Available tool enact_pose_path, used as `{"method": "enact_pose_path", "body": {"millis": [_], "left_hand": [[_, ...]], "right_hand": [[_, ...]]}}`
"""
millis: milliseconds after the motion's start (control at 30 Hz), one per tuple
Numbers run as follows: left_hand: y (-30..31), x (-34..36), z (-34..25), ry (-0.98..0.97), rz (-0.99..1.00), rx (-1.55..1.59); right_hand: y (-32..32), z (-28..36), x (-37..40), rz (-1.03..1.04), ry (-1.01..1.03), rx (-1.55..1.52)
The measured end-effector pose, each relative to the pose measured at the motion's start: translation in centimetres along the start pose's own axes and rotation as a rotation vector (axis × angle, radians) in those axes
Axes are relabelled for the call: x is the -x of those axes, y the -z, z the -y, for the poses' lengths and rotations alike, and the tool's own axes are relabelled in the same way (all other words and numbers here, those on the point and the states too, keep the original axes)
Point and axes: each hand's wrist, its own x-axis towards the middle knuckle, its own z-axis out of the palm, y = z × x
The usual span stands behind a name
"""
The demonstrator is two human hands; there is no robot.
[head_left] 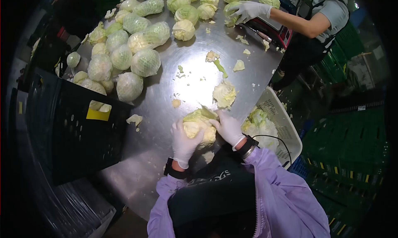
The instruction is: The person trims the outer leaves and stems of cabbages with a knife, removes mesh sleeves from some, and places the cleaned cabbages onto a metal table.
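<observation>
Both gloved hands hold one cabbage (197,118) at the near edge of the shiny steel desk (161,109). The left hand (183,141) cups its side, and the right hand (227,128) closes over the top. It seems the loose outer leaves are being stripped. Pulling another leaf would need the left hand to brace the round, crinkled head. Glossy wrapped heads (124,57) lie far back.

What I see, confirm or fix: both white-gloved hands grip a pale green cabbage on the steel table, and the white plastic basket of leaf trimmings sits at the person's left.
Wrong side: the white plastic basket of leaf trimmings sits at the person's right, as the head view shows. The left hand and right hand grip the pale green cabbage.
</observation>
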Motion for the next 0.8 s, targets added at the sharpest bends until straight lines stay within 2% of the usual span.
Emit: {"method": "enact_pose_path", "body": {"millis": [67,100,167,200,233,300,333,367,400,433,500,533,633,667,800], "left_hand": [[0.9,0.1,2.1,-0.064,0.1,0.27],[1.5,0.2,3.4,-0.073,0.09,0.264],[2.6,1.3,6.1,-0.196,0.218,0.39],[2.7,2.2,6.5,-0.099,0.236,0.369],[2.7,3.0,5.5,-0.085,0.22,0.362],[1.8,4.4,2.3,0.263,0.104,0.895],[1.5,4.7,1.3,0.287,0.105,0.81],[1.3,4.7,0.7,0.292,0.092,0.818],[1.1,4.6,0.2,0.243,0.124,0.601],[1.1,4.3,-0.4,0.189,0.16,0.383],[1.5,3.5,-0.5,0.186,0.204,0.455],[1.0,3.3,0.5,0.142,0.209,0.444],[1.3,2.7,2.1,0.084,0.24,0.448],[1.4,2.7,2.4,0.084,0.281,0.465],[1.3,2.4,2.8,0.069,0.31,0.429]], "right_hand": [[-1.8,-3.8,-1.1,-0.025,-0.085,-0.018],[-1.7,-4.3,-1.2,-0.033,-0.073,-0.024],[-1.6,-4.9,-1.1,0.018,-0.075,-0.007],[-0.9,-4.8,-0.8,0.088,-0.1,-0.043],[-0.1,-4.8,-0.4,0.104,-0.084,-0.047],[1.8,-4.2,0.1,0.08,-0.014,-0.128],[2.8,-2.8,0.2,0.091,-0.004,-0.123],[3.9,-1.2,0.3,-0.001,0.039,-0.154],[4.6,-0.1,0.4,-0.095,0.08,-0.184],[4.6,0.7,0.5,-0.095,0.082,-0.176],[4.2,2.2,1.0,0.065,0.344,-0.082],[3.4,2.3,1.1,0.217,0.314,-0.126],[2.0,2.7,0.9,0.187,0.427,0.015],[1.2,2.3,0.8,0.21,0.364,-0.091],[0.4,2.2,0.4,0.196,0.347,-0.024]]}}
